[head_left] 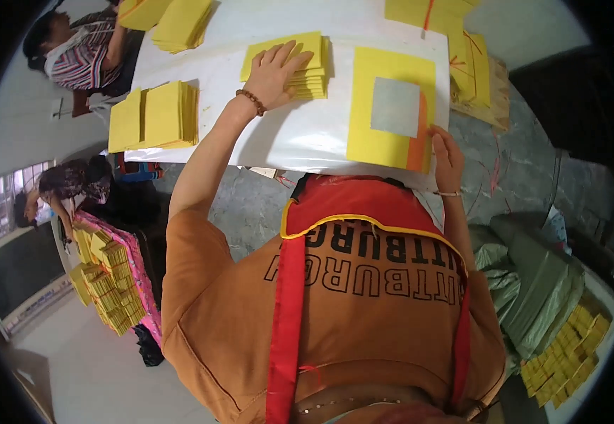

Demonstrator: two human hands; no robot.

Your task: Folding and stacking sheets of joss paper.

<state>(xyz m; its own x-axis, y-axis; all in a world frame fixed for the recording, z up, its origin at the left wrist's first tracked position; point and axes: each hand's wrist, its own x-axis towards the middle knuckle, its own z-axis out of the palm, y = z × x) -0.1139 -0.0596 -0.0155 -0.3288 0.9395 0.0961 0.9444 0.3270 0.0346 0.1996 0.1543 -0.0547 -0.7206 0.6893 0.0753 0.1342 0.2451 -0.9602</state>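
My left hand (275,76) lies with its fingers spread on a stack of folded yellow paper (310,86) on the white table (279,138). To the right, a flat yellow paper sheet (363,141) bears a silver-grey square (395,106) and an orange strip (420,134) along its right side. The fingers of my right hand (448,161) are drawn together at this sheet's right edge and appear to pinch it by the table's near right corner. My right thumb is mostly hidden.
More folded yellow stacks (162,113) stand at the table's left. Yellow bundles with red ties (469,67) lie beyond its right edge. One person (84,60) sits at far left; another (74,184) bends over a pink-edged table (141,275). Green sacks (533,290) lie at lower right.
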